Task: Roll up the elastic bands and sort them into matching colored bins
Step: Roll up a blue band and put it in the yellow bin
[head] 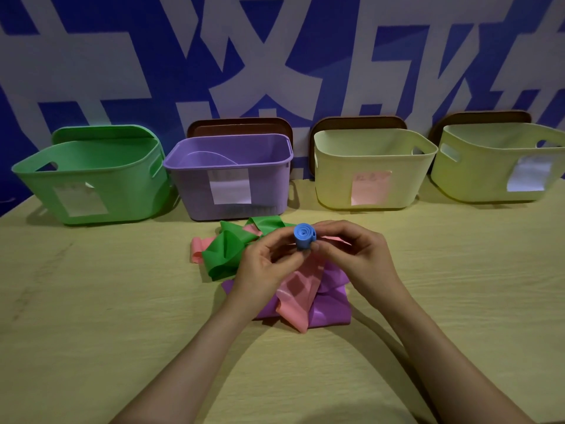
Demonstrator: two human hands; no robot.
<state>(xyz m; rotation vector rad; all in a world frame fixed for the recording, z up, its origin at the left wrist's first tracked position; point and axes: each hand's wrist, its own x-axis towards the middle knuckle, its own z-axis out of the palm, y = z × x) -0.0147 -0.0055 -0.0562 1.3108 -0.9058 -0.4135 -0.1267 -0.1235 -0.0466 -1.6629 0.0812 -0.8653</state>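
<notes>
Wooden table (pixel 91 301): loose bands (pixel 293 298) heaped beneath blue roll (pixel 304 240), bins (pixel 195 191) behind.

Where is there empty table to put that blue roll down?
Bare table stretches left of the band pile, before the green bin, and again right of it, before the cream bin and yellow-green bin. The centre is crowded: that pile lies under the left hand and right hand, which hold the blue roll.
</notes>
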